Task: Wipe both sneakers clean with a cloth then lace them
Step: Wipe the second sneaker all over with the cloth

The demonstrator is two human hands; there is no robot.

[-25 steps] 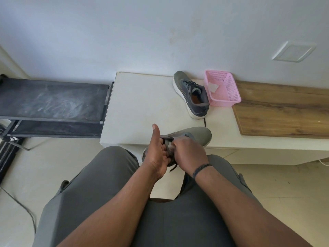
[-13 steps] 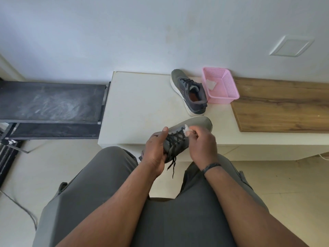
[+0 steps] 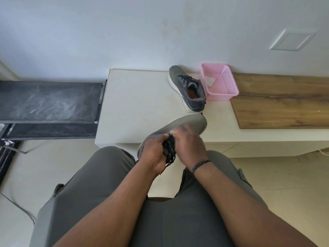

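Note:
I sit facing a white cabinet top (image 3: 138,104). My left hand (image 3: 154,152) grips a grey sneaker (image 3: 188,123) at its heel and laced part, holding it over the cabinet's front edge with the toe pointing away to the right. My right hand (image 3: 188,145), blurred by motion, lies on the sneaker's upper with a small white cloth (image 3: 172,131) pinched under its fingers. Black laces (image 3: 169,150) bunch between my hands and one end dangles. The second grey sneaker (image 3: 188,89) stands on the cabinet top further back, laced, its opening towards me.
A pink plastic basket (image 3: 222,93) holding a white scrap stands right of the far sneaker. A wooden board (image 3: 284,104) covers the cabinet's right part. A dark dusty bench (image 3: 49,100) is at the left. My legs in grey trousers fill the foreground.
The held sneaker has turned from its laces facing up to more on its side. My right hand with the cloth has moved along the upper towards the toe. The left thumb has come down onto the shoe.

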